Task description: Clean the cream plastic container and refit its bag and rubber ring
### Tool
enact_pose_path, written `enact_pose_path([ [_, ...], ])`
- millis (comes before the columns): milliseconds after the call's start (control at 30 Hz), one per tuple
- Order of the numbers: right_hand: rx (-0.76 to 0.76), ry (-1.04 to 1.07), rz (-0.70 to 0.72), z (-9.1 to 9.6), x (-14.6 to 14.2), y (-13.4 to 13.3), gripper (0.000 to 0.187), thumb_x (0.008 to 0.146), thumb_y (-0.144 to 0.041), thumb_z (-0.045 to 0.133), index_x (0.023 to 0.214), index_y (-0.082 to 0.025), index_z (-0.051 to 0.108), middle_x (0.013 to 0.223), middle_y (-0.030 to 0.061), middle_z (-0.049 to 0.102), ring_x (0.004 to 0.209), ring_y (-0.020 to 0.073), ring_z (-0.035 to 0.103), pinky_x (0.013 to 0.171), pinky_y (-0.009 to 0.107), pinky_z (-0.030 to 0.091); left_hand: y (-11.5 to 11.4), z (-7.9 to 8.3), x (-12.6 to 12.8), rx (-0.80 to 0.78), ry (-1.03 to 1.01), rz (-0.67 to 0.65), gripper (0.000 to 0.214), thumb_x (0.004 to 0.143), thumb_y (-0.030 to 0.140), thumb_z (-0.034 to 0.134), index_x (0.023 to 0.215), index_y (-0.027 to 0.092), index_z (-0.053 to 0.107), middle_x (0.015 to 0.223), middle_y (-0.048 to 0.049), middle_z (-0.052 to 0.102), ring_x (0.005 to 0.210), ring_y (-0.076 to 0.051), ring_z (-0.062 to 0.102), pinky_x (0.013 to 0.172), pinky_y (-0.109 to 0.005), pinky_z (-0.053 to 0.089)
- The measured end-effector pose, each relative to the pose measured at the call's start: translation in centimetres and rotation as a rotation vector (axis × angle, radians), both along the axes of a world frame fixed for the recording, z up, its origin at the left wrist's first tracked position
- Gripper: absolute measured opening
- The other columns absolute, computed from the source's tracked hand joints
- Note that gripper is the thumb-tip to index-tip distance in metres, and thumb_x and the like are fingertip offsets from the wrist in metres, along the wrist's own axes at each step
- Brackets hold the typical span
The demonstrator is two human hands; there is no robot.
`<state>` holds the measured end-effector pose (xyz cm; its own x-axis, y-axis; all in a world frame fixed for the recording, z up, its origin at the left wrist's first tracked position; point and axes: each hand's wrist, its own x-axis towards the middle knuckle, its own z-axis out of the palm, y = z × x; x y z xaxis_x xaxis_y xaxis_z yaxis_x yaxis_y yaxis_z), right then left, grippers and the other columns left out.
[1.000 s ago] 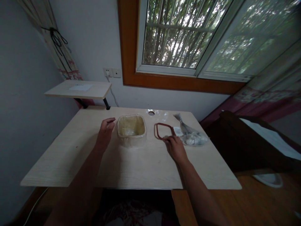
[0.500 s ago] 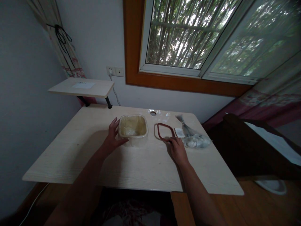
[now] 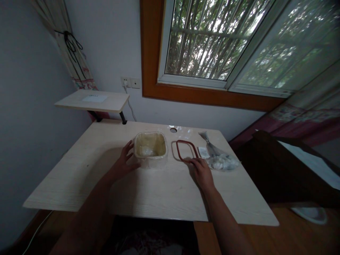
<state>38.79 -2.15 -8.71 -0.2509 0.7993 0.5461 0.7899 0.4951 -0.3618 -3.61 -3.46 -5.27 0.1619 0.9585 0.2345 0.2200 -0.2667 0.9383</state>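
A squarish bin lined with clear plastic (image 3: 151, 163) stands upright on the pale desk. Beside its left wall is my left hand (image 3: 126, 161), thumb and fingers spread; whether the fingertips touch the plastic I cannot tell. To the right, my right hand (image 3: 201, 170) pinches the near edge of a reddish-brown square ring (image 3: 178, 148), which has rounded corners. The ring is tilted up a little and casts a shadow on the desk. Just past my right hand lies a clear plastic bag (image 3: 223, 162) with whitish contents and a twisted neck.
A small white label (image 3: 203, 152) lies between the ring and the bag. A raised shelf (image 3: 114, 101) with a paper stands at the desk's back left. The desk (image 3: 164, 198) has a cable hole (image 3: 173, 130) near the wall.
My left hand has drawn slightly down and away from the bin, its thumb leaving the rim. The ring has tilted up a little in my right hand. The view has shifted slightly.
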Motion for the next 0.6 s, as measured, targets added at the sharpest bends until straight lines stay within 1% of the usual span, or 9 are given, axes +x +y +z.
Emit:
enact_pose_path([
  [67,0.010,0.032,-0.009,0.1,-0.1,-0.1,0.028,0.099,-0.027,0.046,0.116,-0.026,0.067,0.108,0.0123,0.064,0.101,0.0288,0.060,0.088,0.048,0.053,-0.6,0.5,-0.8,0.005,0.000,-0.019,0.093,0.079,0.038,0.076,0.154,0.043,0.021,0.164,-0.0089,0.022,0.151,-0.034,0.023,0.116,-0.060,0.034],
  [133,0.021,0.052,-0.024,0.3,-0.2,-0.1,0.028,0.098,-0.025,0.045,0.117,-0.026,0.066,0.109,0.0127,0.065,0.101,0.0290,0.062,0.088,0.048,0.054,-1.0,1.4,-1.5,0.028,-0.025,-0.026,0.075,0.085,0.039,0.069,0.151,0.039,0.032,0.163,-0.0087,0.026,0.150,-0.033,0.026,0.118,-0.059,0.032],
  [200,0.035,0.063,-0.040,0.8,-0.3,-0.2,0.029,0.098,-0.023,0.045,0.117,-0.025,0.065,0.108,0.0129,0.065,0.101,0.0290,0.063,0.087,0.048,0.055,-1.2,2.4,-1.9,0.077,-0.050,0.005,0.062,0.089,0.038,0.063,0.147,0.035,0.041,0.159,-0.0092,0.034,0.148,-0.031,0.031,0.119,-0.057,0.032],
  [300,0.082,0.060,-0.058,1.8,-0.6,0.0,0.027,0.098,-0.023,0.045,0.118,-0.023,0.063,0.107,0.0127,0.067,0.099,0.0284,0.064,0.086,0.047,0.055,-1.1,4.0,-2.1,0.171,-0.052,0.095,0.046,0.091,0.036,0.061,0.137,0.032,0.053,0.149,-0.0088,0.045,0.144,-0.028,0.038,0.119,-0.054,0.034],
  [367,0.140,0.043,-0.049,2.7,-1.0,0.2,0.026,0.098,-0.023,0.045,0.119,-0.024,0.061,0.107,0.0120,0.067,0.098,0.0270,0.065,0.085,0.045,0.055,-0.8,5.1,-2.2,0.229,-0.036,0.157,0.038,0.092,0.034,0.061,0.129,0.030,0.060,0.141,-0.0087,0.050,0.140,-0.026,0.044,0.117,-0.052,0.037],
  [433,0.214,0.025,-0.020,4.0,-1.6,0.7,0.026,0.098,-0.021,0.047,0.121,-0.024,0.059,0.108,0.0116,0.068,0.098,0.0256,0.065,0.084,0.042,0.056,-0.5,6.0,-2.1,0.279,-0.014,0.209,0.034,0.091,0.034,0.061,0.124,0.029,0.064,0.136,-0.0091,0.054,0.135,-0.026,0.049,0.115,-0.050,0.042],
  [500,0.286,0.015,0.017,5.5,-2.3,1.2,0.028,0.097,-0.019,0.048,0.123,-0.024,0.057,0.107,0.0113,0.069,0.098,0.0249,0.066,0.085,0.041,0.056,-0.1,6.9,-1.9,0.324,0.015,0.237,0.033,0.090,0.035,0.063,0.122,0.029,0.066,0.133,-0.0091,0.056,0.131,-0.025,0.052,0.113,-0.048,0.045],
  [600,0.326,0.014,0.059,7.8,-3.4,2.3,0.029,0.095,-0.019,0.051,0.123,-0.024,0.055,0.105,0.0106,0.070,0.095,0.0245,0.067,0.085,0.042,0.056,0.4,7.9,-1.4,0.383,0.072,0.252,0.033,0.089,0.036,0.064,0.122,0.030,0.067,0.129,-0.0082,0.059,0.128,-0.024,0.054,0.112,-0.047,0.046],
])
